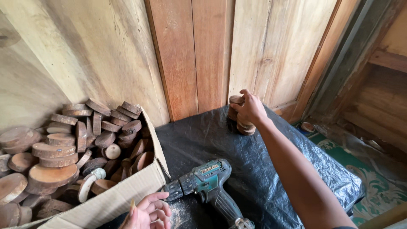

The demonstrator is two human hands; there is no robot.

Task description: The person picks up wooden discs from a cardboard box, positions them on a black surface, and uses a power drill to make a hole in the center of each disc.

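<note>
My right hand (251, 108) reaches to the far edge of a surface covered in black plastic sheet (263, 169), against the wooden wall. Its fingers rest on the top disc of a small stack of round wooden slices (236, 114), apparently gripping it. My left hand (148, 212) hovers low at the bottom, fingers apart and holding nothing, next to the front edge of a cardboard box (123, 197). A teal and black cordless drill (210, 182) lies on the sheet just right of that hand.
The cardboard box holds several round wood slices (59, 154) with bark, piled high. Wooden plank walls (190, 55) stand behind. Sawdust lies by the drill. A green patterned mat (377, 186) covers the floor to the right.
</note>
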